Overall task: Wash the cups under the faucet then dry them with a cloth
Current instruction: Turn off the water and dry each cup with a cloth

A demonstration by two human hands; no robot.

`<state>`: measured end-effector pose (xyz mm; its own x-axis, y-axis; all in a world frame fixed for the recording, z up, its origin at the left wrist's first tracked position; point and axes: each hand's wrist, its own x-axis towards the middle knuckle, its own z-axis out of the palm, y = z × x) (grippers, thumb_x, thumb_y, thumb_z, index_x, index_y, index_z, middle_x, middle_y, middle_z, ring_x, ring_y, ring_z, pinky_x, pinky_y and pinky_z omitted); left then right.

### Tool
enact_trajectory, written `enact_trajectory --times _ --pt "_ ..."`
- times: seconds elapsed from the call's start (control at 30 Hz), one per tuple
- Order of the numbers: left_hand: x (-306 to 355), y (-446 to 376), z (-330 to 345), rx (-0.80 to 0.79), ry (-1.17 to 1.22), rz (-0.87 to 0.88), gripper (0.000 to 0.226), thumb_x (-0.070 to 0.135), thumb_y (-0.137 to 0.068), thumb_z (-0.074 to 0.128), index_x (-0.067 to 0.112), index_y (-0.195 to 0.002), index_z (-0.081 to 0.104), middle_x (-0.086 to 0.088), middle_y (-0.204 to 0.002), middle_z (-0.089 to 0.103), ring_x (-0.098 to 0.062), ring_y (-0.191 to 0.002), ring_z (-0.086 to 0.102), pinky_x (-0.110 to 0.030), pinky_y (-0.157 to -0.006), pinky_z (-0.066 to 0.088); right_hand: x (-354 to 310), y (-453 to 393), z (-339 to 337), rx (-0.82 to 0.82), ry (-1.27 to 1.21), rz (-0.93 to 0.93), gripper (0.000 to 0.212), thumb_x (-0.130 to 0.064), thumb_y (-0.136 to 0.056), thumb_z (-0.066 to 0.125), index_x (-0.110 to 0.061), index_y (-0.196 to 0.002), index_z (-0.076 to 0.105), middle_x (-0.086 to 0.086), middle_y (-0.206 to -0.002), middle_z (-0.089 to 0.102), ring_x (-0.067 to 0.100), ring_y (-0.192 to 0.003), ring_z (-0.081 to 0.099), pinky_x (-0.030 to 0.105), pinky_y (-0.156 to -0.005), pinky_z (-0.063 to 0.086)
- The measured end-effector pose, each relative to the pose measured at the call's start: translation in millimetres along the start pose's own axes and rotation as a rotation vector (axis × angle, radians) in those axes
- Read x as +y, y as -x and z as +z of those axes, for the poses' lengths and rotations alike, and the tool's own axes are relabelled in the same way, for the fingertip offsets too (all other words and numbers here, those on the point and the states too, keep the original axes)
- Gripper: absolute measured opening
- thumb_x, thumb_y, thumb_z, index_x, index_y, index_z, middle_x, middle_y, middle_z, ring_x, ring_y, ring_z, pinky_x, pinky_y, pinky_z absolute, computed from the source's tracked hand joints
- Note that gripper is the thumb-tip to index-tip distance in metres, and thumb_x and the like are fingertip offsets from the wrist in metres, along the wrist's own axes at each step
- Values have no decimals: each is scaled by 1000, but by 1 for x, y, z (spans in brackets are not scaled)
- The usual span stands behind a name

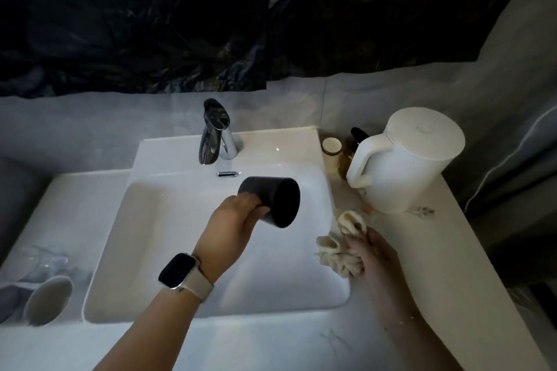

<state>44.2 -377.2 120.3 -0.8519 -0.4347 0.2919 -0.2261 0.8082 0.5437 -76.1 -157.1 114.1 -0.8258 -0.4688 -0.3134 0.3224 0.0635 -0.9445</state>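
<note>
Left hand (238, 217): I see it gripping the dark cup (271, 200), tipped sideways over the sink (144, 238).
Right hand (373, 253): clutching the cream cloth (340, 250) at the sink's right edge.
Faucet (215, 132): far side.

Black smartwatch (178, 270), cream strap, bare forearms

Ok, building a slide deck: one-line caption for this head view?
Left hand holds a dark cylindrical cup over the white rectangular sink; right hand grips a crumpled cream cloth.
</note>
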Motion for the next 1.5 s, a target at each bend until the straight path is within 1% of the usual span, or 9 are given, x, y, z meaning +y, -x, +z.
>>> enact_trajectory --times 0.23,0.57,0.67,0.83,0.97,1.07,1.13,1.23,1.5 --pt "-25 4 -48 -158 -563 483 13 12 -80 73 16 -71 64 0 -72 60 -23 -64 56 -26 -63 40 4 20 18 -2 8 -22 9 -8 -89 60 -6 -80 62 10 -72 60 11 -58 47 21 -54 37" --pt "-52 6 -79 -220 -621 528 12 13 -75 72 17 -71 62 0 -71 60 -24 -61 56 -30 -52 48 8 48 61 59 0 -55 28 -28 -74 64 -4 -89 63 34 -96 57 25 -79 56 37 -70 42" --pt "-55 11 -88 -163 -372 314 33 33 -92 43 13 -73 61 -1 -71 58 -24 -63 54 -26 -59 39 9 49 71 65 48 -94 27 -33 -77 66 -10 -90 64 26 -95 62 28 -80 59 35 -72 45" --pt "-65 26 -97 -148 293 -300 36 48 -86 50 20 -65 55 3 -64 53 -16 -66 48 -30 -65 39 7 43 84 38 338 -232 18 -27 -91 62 -10 -85 58 5 -74 62 18 -72 57 18 -63 42" --pt "-64 43 -98 -154 763 -617 35 16 -100 55 13 -65 49 -5 -69 49 -18 -66 46 -18 -55 43 4 25 99 154 1147 -426 18 -34 -92 54 -21 -88 65 -4 -67 59 21 -88 59 41 -109 13" --pt "-61 58 -93 -204 812 -663 35 12 -100 53 11 -65 47 -6 -68 46 -11 -58 44 -14 -52 40 -14 15 119 65 1368 -433 24 -35 -93 53 -29 -71 58 -10 -57 43 20 -94 53 44 -113 6" --pt "-61 67 -90 -199 824 -690 38 12 -100 53 11 -62 47 -4 -63 44 -9 -54 43 -15 -51 39 -24 6 127 0 1268 -440 41 -33 -90 60 -30 -55 39 -11 -56 38 21 -84 48 41 -101 27" --pt "-60 76 -86 -181 906 -763 41 12 -99 53 12 -58 47 0 -57 40 -9 -49 43 -15 -49 42 -28 -5 134 -47 821 -404 29 -22 -84 69 -12 -62 54 8 -66 57 33 -74 56 36 -68 43" --pt "-51 81 -91 -208 933 -757 44 18 -99 54 14 -57 44 3 -56 37 -10 -50 39 -14 -49 38 -42 -15 149 -39 613 -397 43 -39 -82 72 -2 -75 50 19 -72 57 24 -64 51 32 -61 44"
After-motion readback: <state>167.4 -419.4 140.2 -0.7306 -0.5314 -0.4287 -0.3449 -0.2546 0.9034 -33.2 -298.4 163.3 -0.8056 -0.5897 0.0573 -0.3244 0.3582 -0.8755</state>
